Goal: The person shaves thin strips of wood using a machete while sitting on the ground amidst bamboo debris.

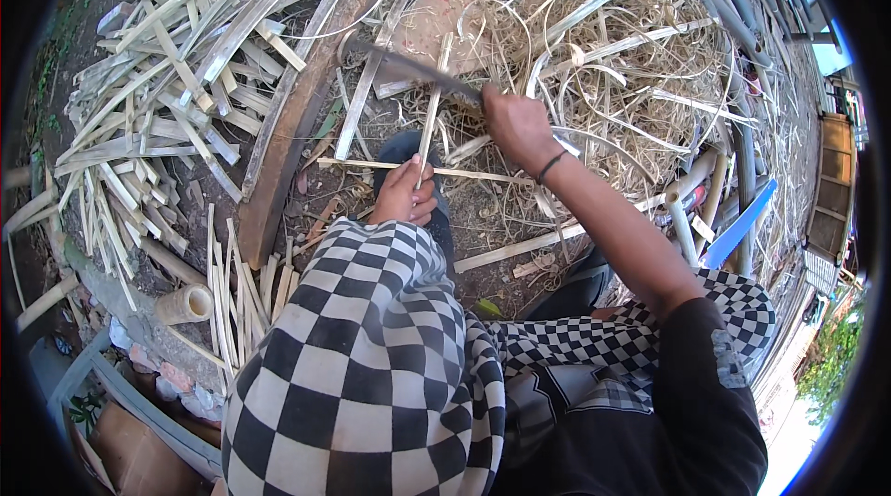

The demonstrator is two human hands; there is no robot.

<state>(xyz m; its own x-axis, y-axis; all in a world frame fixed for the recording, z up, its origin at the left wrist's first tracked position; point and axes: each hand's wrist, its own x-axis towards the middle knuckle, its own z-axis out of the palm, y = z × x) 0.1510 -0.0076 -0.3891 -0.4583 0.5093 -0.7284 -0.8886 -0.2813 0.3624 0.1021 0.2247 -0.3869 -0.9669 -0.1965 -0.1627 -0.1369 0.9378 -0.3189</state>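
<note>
My left hand (406, 193) is closed round the lower end of a thin bamboo strip (434, 106), which points away from me. Its forearm is hidden behind my raised knee in checkered cloth. In my right hand (520, 128), a dark cord at the wrist, is the handle end of a long-bladed knife (408, 64). The blade, slightly blurred, reaches to the left above the far part of the strip; I cannot tell whether they touch. Another thin strip (483, 175) runs crosswise by my left hand, above my dark shoe (399, 145).
A heap of pale bamboo strips (176, 78) lies at the left, beside a long wooden beam (288, 139). Curled shavings (594, 69) cover the ground ahead and to the right. Bamboo poles, a blue flat piece (740, 223) and a short bamboo tube (186, 305) lie around me.
</note>
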